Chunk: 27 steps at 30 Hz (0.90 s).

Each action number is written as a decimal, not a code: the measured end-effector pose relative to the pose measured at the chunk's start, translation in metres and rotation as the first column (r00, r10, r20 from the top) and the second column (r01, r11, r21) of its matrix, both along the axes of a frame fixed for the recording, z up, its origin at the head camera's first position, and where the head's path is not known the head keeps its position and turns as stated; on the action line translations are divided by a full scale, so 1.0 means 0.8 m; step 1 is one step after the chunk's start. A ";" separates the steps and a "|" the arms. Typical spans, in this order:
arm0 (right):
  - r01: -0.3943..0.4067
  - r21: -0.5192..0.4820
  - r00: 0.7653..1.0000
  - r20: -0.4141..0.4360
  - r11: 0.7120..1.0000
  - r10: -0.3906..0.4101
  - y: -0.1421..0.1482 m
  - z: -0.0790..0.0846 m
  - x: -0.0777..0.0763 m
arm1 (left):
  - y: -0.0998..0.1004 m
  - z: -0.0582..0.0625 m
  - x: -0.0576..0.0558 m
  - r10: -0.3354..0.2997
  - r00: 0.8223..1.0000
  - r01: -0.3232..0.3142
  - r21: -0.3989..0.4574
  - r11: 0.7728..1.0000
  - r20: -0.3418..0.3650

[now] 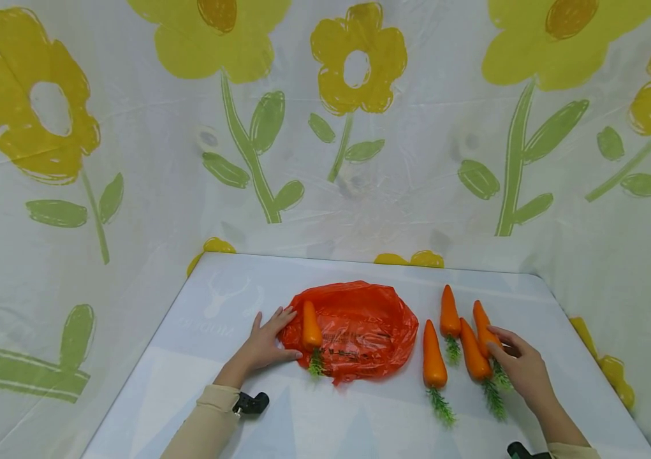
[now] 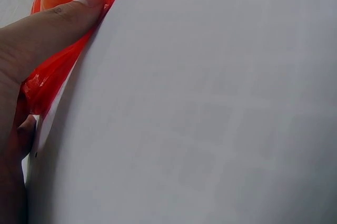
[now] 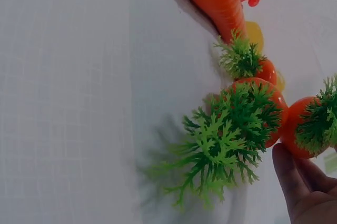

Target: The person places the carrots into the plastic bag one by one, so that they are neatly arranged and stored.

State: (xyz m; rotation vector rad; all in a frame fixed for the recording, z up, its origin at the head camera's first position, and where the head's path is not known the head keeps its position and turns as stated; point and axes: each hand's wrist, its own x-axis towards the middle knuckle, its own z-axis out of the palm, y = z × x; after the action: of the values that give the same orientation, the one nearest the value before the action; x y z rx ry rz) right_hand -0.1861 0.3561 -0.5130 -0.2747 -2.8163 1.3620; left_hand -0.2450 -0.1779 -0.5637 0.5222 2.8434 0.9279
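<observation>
A crumpled red plastic bag [image 1: 365,319] lies flat in the middle of the table, with one orange toy carrot [image 1: 310,326] with green leaves on its left part. My left hand [image 1: 262,344] rests on the bag's left edge with fingers spread; its thumb [image 2: 63,21] touches the red plastic in the left wrist view. To the right, my right hand [image 1: 523,370] holds the rightmost carrot [image 1: 482,322] between thumb and fingers. Close beside it lies another carrot [image 1: 474,354]. In the right wrist view, the held carrot [image 3: 300,124] shows its leafy end near my fingertips.
Two more carrots, one nearer [image 1: 433,358] and one farther [image 1: 448,312], lie between the bag and my right hand. The white table [image 1: 325,421] is enclosed by a flower-printed curtain [image 1: 394,210] at the back and sides.
</observation>
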 end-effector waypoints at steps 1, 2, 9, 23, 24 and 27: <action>-0.007 -0.005 1.000 0.000 1.000 0.007 -0.001 0.000 0.000 | 0.000 0.000 0.000 -0.001 1.000 0.001 0.002 1.000 -0.001; -0.013 -0.007 1.000 0.000 1.000 0.013 -0.001 0.000 0.000 | 0.000 0.000 0.000 -0.001 1.000 0.001 0.005 1.000 -0.003; -0.031 -0.006 1.000 0.003 1.000 0.031 -0.006 0.005 0.003 | -0.002 -0.002 0.000 -0.018 1.000 0.018 0.012 1.000 -0.024; -0.055 0.031 0.997 -0.051 0.998 0.057 -0.016 0.005 0.002 | -0.004 -0.001 0.001 -0.029 0.999 0.029 0.006 1.000 -0.028; -0.056 0.032 0.997 -0.055 0.998 0.058 -0.017 0.005 0.001 | -0.004 -0.002 0.001 -0.028 0.999 0.028 0.006 1.000 -0.028; -0.059 0.036 0.996 -0.060 0.998 0.061 -0.019 0.007 0.001 | -0.004 -0.003 0.001 -0.028 0.999 0.028 0.006 1.000 -0.030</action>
State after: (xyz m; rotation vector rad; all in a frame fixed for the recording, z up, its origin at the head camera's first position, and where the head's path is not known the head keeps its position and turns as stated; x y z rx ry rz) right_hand -0.1853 0.3407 -0.5072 -0.1469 -2.8164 1.3069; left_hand -0.2445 -0.1809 -0.5660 0.5795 2.8528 0.9322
